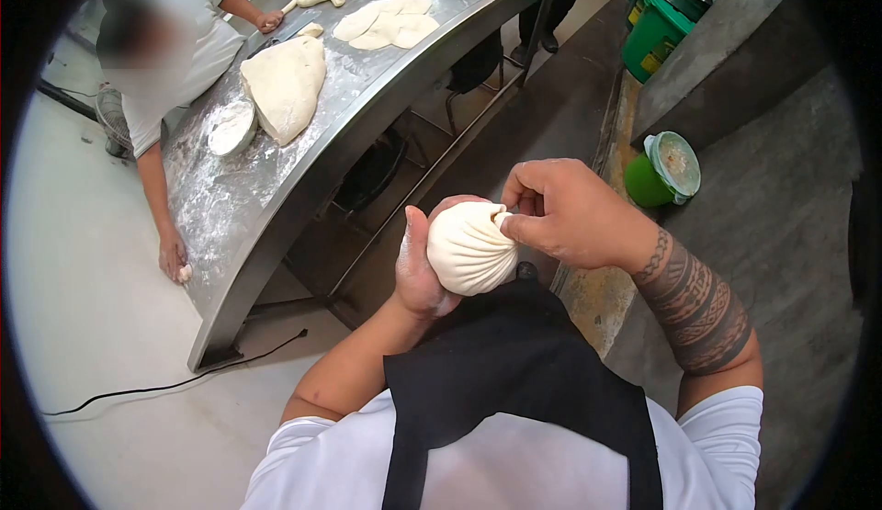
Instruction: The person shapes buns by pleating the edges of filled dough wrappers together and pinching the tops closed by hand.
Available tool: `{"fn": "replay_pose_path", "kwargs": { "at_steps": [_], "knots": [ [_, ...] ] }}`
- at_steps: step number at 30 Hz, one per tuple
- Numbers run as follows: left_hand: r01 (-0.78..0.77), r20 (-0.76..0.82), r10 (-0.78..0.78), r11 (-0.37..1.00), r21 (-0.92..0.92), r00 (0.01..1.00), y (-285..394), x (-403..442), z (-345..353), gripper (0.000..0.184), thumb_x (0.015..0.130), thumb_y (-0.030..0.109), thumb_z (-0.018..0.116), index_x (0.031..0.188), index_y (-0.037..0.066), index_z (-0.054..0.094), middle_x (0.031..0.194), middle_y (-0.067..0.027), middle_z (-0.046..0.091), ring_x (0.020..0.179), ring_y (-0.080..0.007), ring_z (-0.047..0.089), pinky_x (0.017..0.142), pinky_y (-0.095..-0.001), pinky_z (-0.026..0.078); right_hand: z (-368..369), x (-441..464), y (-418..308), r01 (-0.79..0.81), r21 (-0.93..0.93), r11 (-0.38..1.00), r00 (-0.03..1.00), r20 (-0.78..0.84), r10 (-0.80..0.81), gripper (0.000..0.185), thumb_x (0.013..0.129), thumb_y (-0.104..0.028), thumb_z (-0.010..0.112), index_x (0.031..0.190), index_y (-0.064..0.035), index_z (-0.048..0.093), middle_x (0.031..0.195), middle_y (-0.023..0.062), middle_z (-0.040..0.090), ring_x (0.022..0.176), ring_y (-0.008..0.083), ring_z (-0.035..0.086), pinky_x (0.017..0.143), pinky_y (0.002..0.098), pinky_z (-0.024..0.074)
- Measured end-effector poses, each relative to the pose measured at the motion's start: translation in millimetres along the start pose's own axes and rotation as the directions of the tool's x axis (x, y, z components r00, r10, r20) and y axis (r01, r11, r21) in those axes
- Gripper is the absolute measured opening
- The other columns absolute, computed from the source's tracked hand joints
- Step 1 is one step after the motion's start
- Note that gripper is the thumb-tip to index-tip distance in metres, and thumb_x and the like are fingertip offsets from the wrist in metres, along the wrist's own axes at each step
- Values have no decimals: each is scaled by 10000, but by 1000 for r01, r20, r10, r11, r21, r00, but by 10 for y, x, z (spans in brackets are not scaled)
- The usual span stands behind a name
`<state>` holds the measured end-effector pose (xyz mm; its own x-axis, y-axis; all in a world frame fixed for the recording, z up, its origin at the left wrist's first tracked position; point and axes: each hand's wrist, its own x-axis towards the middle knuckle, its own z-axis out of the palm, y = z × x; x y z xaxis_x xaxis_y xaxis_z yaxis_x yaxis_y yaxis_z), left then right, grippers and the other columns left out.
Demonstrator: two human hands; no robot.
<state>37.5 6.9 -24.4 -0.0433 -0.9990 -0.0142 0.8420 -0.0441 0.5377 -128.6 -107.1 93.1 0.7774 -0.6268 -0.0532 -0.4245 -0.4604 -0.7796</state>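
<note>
A round, pale dough bun (470, 255) with pleats fanning across its surface is held up in front of the black apron. My left hand (424, 269) cups it from the left and below, thumb raised along its side. At the upper right of the bun, my right hand (571, 211) pinches the gathered dough edge between thumb and curled fingers. A small dark gap shows in the gathers there; what lies inside cannot be made out. Most of my left fingers are hidden behind the bun.
A floured metal table (216, 225) stands at left, bearing a large dough mass (287, 85), flat dough pieces (386, 21) and a flour bowl (231, 128). A co-worker (175, 41) leans over it. A green bucket (648, 179) sits right; a black cable (175, 386) crosses the floor.
</note>
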Motion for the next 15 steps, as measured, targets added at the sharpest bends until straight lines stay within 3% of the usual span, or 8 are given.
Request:
{"fn": "replay_pose_path", "kwargs": {
  "at_steps": [3,8,11,15],
  "knots": [
    [50,16,-51,999,19,999,16,13,-13,882,984,761,259,1349,-5,499,1296,-183,606,1200,-311,621,1037,-473,505,-31,13,-7,-21,-2,1000,995,102,21,229,885,-178,659,824,42,645,657,132,585,603,176,500,588,356,448],
    [-18,-41,17,999,-29,999,17,43,119,817,1016,706,256,1375,5,473,1310,-172,597,1217,-298,607,1055,-455,496,27,27,108,84,-54,995,996,25,-83,234,882,-178,632,803,42,628,656,173,540,580,208,479,576,364,441],
    [-92,-164,95,995,26,982,-64,39,139,878,984,762,268,1388,8,461,1297,-192,606,1203,-317,619,1043,-474,499,54,34,113,95,-101,990,995,8,-94,228,873,-176,635,802,40,630,664,173,552,575,225,499,579,363,450],
    [-110,-93,119,989,99,989,-49,25,28,876,983,761,273,1383,5,463,1291,-186,604,1192,-307,624,1040,-461,503,20,13,7,51,-75,996,997,-57,-55,224,860,-183,646,816,37,648,679,160,589,592,234,575,595,355,478]
  ]
}}
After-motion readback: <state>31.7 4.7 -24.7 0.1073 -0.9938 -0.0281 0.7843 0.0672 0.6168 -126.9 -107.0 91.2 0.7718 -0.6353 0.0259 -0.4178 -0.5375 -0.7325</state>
